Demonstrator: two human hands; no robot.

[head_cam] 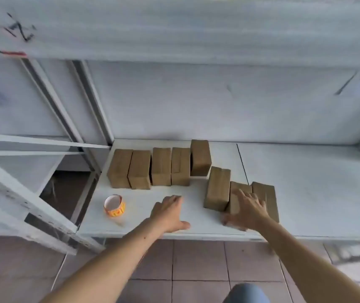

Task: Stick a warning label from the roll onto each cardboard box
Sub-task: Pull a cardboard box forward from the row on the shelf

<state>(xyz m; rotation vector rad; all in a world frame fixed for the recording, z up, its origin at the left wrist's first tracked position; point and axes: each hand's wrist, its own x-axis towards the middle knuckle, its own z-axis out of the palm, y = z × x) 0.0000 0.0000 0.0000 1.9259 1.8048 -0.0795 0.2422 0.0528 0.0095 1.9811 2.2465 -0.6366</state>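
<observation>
8 plain brown cardboard boxes (160, 166) stand unlabelled on the white shelf (305, 193). Left of them sits the orange label roll (114, 206), unclaimed. The right hand (248, 209) steadies 1 box, fingers spread; the left hand (169, 212) rests flat, holding nothing.

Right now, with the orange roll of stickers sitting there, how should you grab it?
Take the label roll by its outer orange band, thumb on one side and fingers on the other, coming down from above. It stands on its flat end with the hollow white core facing up, nothing touches it, and the open left hand is the closer of the two hands.
</observation>
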